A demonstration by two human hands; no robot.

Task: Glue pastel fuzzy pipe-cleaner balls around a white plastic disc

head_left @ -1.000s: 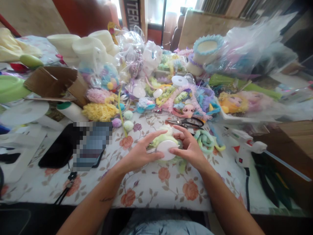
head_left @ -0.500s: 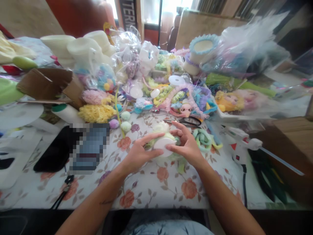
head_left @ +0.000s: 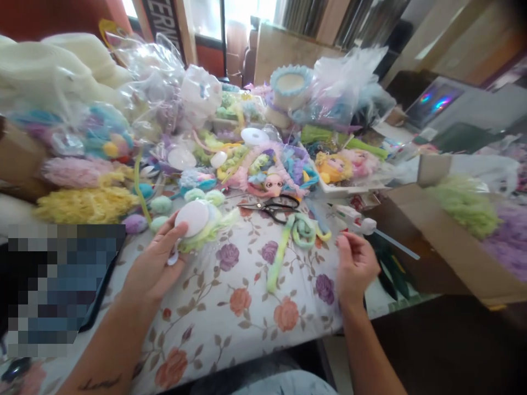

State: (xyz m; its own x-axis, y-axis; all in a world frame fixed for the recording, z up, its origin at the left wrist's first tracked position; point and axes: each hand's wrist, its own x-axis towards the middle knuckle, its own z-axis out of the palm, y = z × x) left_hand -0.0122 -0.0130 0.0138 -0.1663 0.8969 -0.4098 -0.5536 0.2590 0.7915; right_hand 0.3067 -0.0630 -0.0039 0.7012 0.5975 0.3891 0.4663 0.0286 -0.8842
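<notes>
My left hand [head_left: 158, 258] grips a fuzzy pale-green craft piece [head_left: 216, 222] with a smooth white disc [head_left: 192, 218] facing up, the thumb pressing on the disc's edge. My right hand [head_left: 357, 267] is raised over the tablecloth at the right, its fingers curled together; whatever they may hold is too small to make out. Just beyond them lies a white glue gun [head_left: 354, 218] with a glue stick [head_left: 397, 245] poking from its back. Between the hands rests a coiled green fuzzy strip [head_left: 302, 233], with black-handled scissors [head_left: 275, 206] behind it.
Pastel pompoms, fuzzy stems, doll heads [head_left: 274, 184] and plastic bags [head_left: 341, 90] crowd the table's back. At the left lie yellow fuzzy stems [head_left: 82, 206] and a blurred-out phone-like device [head_left: 96, 293]. A cardboard box [head_left: 448, 241] with green and purple bundles stands right.
My hands have separated. The left carries the green piece leftward; the right has let go of it and moved toward the glue gun. The view has turned to the right.
</notes>
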